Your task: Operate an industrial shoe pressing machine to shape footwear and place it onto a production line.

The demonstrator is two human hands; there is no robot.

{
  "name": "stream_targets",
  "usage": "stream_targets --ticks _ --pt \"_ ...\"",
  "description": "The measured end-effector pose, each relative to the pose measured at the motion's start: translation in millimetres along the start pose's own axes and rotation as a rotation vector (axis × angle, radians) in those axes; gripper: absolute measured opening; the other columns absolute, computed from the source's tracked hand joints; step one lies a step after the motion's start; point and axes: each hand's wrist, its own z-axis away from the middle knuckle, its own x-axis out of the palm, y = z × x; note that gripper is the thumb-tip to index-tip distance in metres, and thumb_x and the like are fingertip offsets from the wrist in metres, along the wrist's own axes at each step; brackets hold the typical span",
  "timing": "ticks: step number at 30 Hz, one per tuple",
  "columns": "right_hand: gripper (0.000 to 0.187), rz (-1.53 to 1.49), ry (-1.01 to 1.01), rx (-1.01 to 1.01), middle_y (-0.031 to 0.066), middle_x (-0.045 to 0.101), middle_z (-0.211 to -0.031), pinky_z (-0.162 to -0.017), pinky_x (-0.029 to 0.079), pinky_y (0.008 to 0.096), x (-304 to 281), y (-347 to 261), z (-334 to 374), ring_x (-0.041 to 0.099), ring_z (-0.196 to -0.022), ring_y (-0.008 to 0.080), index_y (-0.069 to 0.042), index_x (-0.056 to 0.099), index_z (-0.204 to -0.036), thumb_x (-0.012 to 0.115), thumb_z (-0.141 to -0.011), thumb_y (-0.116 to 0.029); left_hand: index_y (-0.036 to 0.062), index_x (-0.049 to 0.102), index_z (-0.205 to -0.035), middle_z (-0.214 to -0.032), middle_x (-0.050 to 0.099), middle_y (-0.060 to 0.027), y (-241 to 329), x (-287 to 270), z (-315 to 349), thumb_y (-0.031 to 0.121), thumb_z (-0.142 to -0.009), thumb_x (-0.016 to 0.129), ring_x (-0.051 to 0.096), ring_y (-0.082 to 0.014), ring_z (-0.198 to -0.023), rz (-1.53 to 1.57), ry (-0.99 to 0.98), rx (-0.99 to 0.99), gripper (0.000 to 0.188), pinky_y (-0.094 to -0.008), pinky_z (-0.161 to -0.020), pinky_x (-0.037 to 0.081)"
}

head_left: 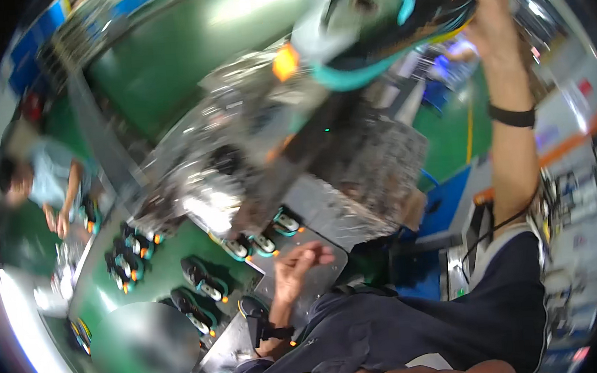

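The right hand (pixel 490 13) grips a shoe (pixel 398 30); the left hand (pixel 295 274) half-curls; other shoes (pixel 196 273) dot the green surface (pixel 167 261) near a co-worker (pixel 52 172).

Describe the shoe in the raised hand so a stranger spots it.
At the right, a bare forearm wearing a black wristband leads to the right hand. It holds a dark shoe with turquoise trim, appearing far larger than the other shoes.

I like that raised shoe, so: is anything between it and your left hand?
In this view, the shiny-wrapped machine shows between the left hand and the raised shoe; whether it really blocks the way, I can't tell.
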Motion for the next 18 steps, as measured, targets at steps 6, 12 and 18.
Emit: stream_targets --ticks 6,12,18 --pt "0.033 0.640 0.080 0.008 0.0070 0.065 -0.101 -0.082 0.048 0.0268 -123 -70 202 0.061 -0.088 0.0114 0.000 0.063 -0.113 0.059 -0.084 -0.017 -0.0039 0.030 -0.141 -0.137 0.039 -0.0321 -2 216 -44 0.074 -0.082 0.043 0.051 -0.0422 -0.118 0.434 -0.618 -0.385 0.098 -0.0520 -0.099 0.043" --pt "0.048 0.729 0.721 0.349 0.0100 0.062 -0.110 -0.082 0.048 0.0293 -206 -141 427 0.059 -0.096 0.0136 0.001 0.052 -0.126 0.053 -0.093 -0.034 -0.0028 0.037 -0.138 -0.133 0.048 -0.0205 -106 354 -2 0.052 -0.094 0.039 0.056 -0.0336 -0.108 0.321 -0.931 -0.588 0.070 -0.0447 -0.094 0.046" --pt "0.091 0.666 1.029 0.181 0.0095 0.057 -0.121 -0.084 0.047 0.0286 -244 -235 647 0.056 -0.100 0.0153 -0.004 0.038 -0.139 0.066 -0.075 -0.064 -0.0030 0.042 -0.131 -0.121 0.055 -0.0131 -251 499 91 0.019 -0.093 0.050 0.056 -0.0212 -0.110 -0.124 -1.120 -0.317 0.045 -0.0328 -0.093 0.045"
